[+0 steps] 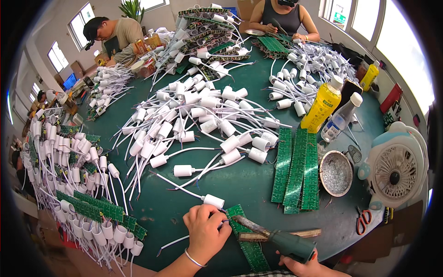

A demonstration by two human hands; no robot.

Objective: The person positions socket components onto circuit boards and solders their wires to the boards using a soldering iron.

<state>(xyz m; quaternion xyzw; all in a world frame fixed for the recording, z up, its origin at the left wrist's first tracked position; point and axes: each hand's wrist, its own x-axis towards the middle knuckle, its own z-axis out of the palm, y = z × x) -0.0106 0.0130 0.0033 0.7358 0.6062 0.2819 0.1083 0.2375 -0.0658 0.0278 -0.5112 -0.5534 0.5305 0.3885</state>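
Seems to pinch a thin wire (224,220) with the left hand (206,231) at the far end of the green circuit-board strip (253,254) on the table (251,182) and, with the right hand (302,266), grasps a soldering gun (290,245) over this probably light, stiff, brittle strip, best held by its edges.

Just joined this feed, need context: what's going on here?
The person's left hand seems to pinch a thin purple wire near the far end of a long green circuit-board strip. The right hand grips a dark green pistol-shaped soldering iron, its metal barrel pointing at that end; whether the tip touches is unclear. White cylindrical sockets with cables are heaped ahead; a person in a dark sleeveless top sits across the dark green table.
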